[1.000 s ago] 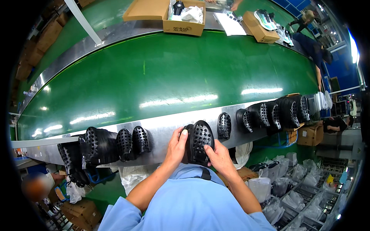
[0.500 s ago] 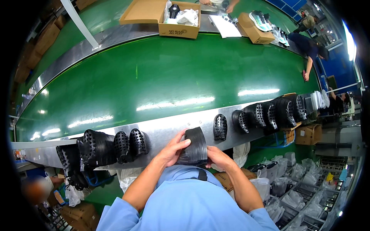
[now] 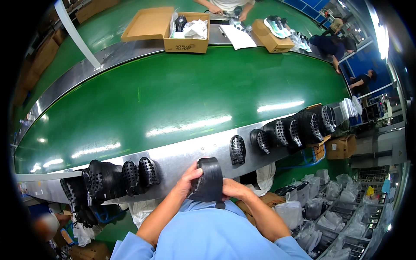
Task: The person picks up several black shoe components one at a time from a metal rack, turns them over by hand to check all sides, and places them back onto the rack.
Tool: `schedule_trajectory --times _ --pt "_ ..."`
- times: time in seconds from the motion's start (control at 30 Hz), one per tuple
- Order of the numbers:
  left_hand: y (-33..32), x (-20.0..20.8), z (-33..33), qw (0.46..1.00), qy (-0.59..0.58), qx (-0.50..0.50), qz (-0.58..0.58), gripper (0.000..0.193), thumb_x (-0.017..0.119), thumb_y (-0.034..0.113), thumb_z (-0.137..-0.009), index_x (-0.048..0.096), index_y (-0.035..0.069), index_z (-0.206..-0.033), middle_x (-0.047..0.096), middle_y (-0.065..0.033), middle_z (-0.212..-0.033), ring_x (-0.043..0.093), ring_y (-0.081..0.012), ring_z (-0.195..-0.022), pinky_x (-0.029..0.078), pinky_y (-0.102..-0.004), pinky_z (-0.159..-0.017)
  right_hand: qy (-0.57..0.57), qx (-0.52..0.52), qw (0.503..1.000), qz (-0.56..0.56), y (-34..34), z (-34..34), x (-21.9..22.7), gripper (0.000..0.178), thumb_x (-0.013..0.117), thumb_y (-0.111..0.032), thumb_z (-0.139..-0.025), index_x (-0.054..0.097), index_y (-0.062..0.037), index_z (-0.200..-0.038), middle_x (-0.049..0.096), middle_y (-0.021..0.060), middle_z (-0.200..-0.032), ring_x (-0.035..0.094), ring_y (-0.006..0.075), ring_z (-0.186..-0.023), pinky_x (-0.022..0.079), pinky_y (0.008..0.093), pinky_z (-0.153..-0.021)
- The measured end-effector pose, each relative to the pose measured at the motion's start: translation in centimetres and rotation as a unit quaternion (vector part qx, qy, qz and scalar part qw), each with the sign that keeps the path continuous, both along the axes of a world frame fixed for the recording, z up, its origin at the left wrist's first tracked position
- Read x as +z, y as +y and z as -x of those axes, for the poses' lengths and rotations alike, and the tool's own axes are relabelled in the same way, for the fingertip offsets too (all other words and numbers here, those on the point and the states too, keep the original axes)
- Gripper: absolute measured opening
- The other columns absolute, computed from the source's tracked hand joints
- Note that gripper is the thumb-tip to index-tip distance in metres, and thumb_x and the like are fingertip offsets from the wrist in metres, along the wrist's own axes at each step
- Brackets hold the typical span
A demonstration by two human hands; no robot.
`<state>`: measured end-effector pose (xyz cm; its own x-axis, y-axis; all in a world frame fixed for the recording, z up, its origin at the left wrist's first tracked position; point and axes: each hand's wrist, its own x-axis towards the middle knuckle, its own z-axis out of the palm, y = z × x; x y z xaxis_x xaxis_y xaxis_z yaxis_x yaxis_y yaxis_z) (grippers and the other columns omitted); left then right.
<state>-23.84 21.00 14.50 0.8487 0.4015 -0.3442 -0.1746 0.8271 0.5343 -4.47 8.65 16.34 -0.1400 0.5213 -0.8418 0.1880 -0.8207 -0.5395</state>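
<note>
A worker in a light blue top grips a black shoe sole (image 3: 211, 180) with both hands at the near edge of a production line, just above the steel rail (image 3: 182, 151) that borders a wide green conveyor belt (image 3: 182, 91). The left hand (image 3: 190, 177) curls around the sole's left side, fingers bent over its studded face and thumb behind. The right hand (image 3: 234, 189) wraps the lower right edge, fingers closed against it. Both hands are clasped on the sole, neither spread; the sole stands nearly on edge between them, its smooth back turned up toward the camera.

Along the rail, more black studded soles stand propped on edge: a cluster to the left (image 3: 108, 180), a single one just right of the hands (image 3: 237, 149), and a longer row curving away to the right (image 3: 294, 130). A stack of white pieces (image 3: 350, 108) sits at the far end of that row.

Across the belt, an open cardboard box (image 3: 186, 32) holds white wrapping paper and a dark item, with a flat box lid (image 3: 145, 24) beside it. Another person's hands (image 3: 225, 8) work at the far side, near a second box (image 3: 268, 37) and a light-coloured shoe (image 3: 277, 27). Bagged goods fill shelves (image 3: 342, 208) at lower right.
</note>
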Motion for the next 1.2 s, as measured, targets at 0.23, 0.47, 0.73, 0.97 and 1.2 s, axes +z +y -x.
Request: schedule_trajectory --times 0.23,0.47,0.73,0.97,1.2 --pt "0.9 -3.2 1.4 0.959 0.248 0.137 -0.02 0.061 0.08 0.037 -0.09 0.055 0.005 -0.136 0.066 -0.0069 -0.107 0.067 -0.0155 -0.089 0.058 -0.0337 -0.076 -0.549 -0.183 0.8 -0.16 -3.0 -3.1 -2.8 0.063 0.08 -0.038 -0.085 0.059 0.0024 -0.129 0.065 0.025 -0.121 0.063 0.0419 -0.112 0.052 0.0475 -0.096" --pt "0.7 -5.8 -0.3 0.957 0.251 0.147 -0.003 0.06 0.082 0.037 -0.09 0.056 0.004 -0.132 0.067 -0.0067 -0.102 0.067 -0.0151 -0.085 0.058 -0.0331 -0.073 -0.558 -0.14 0.797 -0.185 -1.2 -3.9 -6.7 0.067 0.078 -0.034 -0.086 0.055 -0.0022 -0.14 0.059 0.0233 -0.135 0.057 0.0428 -0.124 0.047 0.048 -0.105" --pt "0.6 -7.7 -1.2 0.943 0.287 0.154 -0.073 0.064 0.08 0.044 -0.09 0.059 -0.001 -0.131 0.067 -0.0098 -0.107 0.066 -0.0165 -0.091 0.055 -0.0336 -0.082 -0.497 -0.159 0.771 -0.367 -4.0 -3.5 -3.8 0.052 0.076 -0.018 -0.086 0.062 0.002 -0.132 0.064 0.0229 -0.128 0.06 0.0403 -0.119 0.048 0.0461 -0.104" --pt "0.9 -7.4 -2.0 0.921 0.344 0.113 -0.144 0.058 0.078 0.047 -0.091 0.064 -0.001 -0.122 0.068 -0.0087 -0.1 0.064 -0.017 -0.088 0.054 -0.0342 -0.08 -0.44 -0.329 0.782 -0.293 -6.2 -3.4 1.8 0.047 0.081 -0.019 -0.084 0.063 0.0007 -0.124 0.068 0.0201 -0.116 0.065 0.0383 -0.106 0.053 0.0446 -0.092" --pt "0.8 -6.0 -0.7 0.941 0.319 0.072 -0.085 0.05 0.077 0.041 -0.092 0.063 0.0 -0.116 0.065 -0.0058 -0.093 0.063 -0.0147 -0.079 0.054 -0.0329 -0.071 -0.664 -0.292 0.594 -0.348 -9.7 -13.6 8.2 0.042 0.076 -0.008 -0.084 0.065 0.0026 -0.123 0.067 0.0215 -0.119 0.066 0.0383 -0.108 0.053 0.0425 -0.096"
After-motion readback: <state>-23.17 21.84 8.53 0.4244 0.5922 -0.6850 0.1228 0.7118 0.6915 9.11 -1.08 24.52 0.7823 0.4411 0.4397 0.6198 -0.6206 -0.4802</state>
